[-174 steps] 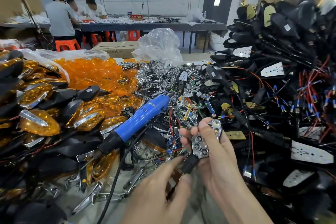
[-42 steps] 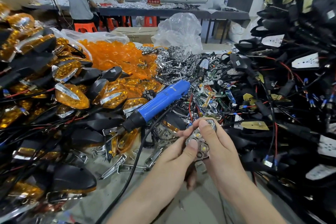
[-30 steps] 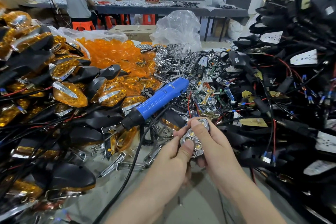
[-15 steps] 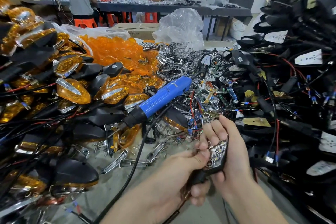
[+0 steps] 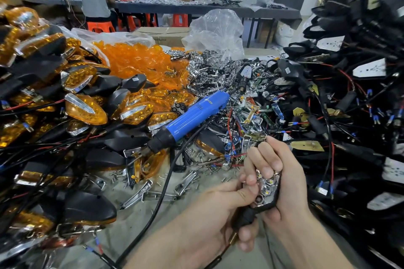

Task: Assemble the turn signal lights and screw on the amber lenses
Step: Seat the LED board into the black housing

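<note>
Amber lenses: a loose heap is piled at the back left of the bench, well apart from the hands; none is fitted to the unit being worked on.
Unit in hand: a black turn signal housing is held low and right of centre, above the bench, with its chrome reflector turned upward; small LEDs are seen in the reflector's cups.
Right hand: the right hand is clenched round the housing body, with the fingers curled over its upper end.
Left hand: the housing's stem is grasped by the curled fingers of the left hand, and the thumb is pressed against the reflector's edge.
Step judged: the reflector seems to be being seated in the housing; whether it is fully home cannot be told.
Done so far: many finished turn signals, already closed with amber lenses, are stacked at the left.
Remaining for this unit: a lens is yet to be picked, laid over the reflector and screwed down.
Remaining overall: a large tangle of wired black housings is heaped at the right without lenses, and loose chrome reflectors are piled behind, so much work is judged to be left.
Screwdriver: the blue electric screwdriver is laid on the parts up and left of the hands, untouched.
Screws: small screws are scattered on the grey bench near the screwdriver's tip.
</note>
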`<action>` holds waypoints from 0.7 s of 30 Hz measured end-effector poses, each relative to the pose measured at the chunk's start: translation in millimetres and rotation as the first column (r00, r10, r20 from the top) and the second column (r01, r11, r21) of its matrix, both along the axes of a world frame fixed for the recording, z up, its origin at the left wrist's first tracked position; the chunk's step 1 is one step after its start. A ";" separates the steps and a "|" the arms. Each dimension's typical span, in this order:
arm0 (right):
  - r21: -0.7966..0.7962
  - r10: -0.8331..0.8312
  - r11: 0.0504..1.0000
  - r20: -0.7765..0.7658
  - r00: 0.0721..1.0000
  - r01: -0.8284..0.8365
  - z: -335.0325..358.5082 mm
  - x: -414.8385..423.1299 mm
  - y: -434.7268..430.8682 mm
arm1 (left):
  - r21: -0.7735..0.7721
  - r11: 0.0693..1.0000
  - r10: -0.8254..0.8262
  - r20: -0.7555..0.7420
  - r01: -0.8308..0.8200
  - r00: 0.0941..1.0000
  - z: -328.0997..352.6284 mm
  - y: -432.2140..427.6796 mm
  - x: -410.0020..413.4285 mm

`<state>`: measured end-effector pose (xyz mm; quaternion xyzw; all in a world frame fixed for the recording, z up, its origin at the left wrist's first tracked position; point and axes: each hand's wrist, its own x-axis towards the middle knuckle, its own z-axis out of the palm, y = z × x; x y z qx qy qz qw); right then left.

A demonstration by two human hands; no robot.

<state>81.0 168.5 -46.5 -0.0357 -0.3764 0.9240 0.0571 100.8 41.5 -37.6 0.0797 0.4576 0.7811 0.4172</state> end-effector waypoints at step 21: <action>-0.084 -0.050 0.995 0.036 0.998 0.053 -0.1 -2.0 2.8 | -0.006 0.999 -0.037 -0.012 0.036 0.999 -5.7 -2.7 -7.5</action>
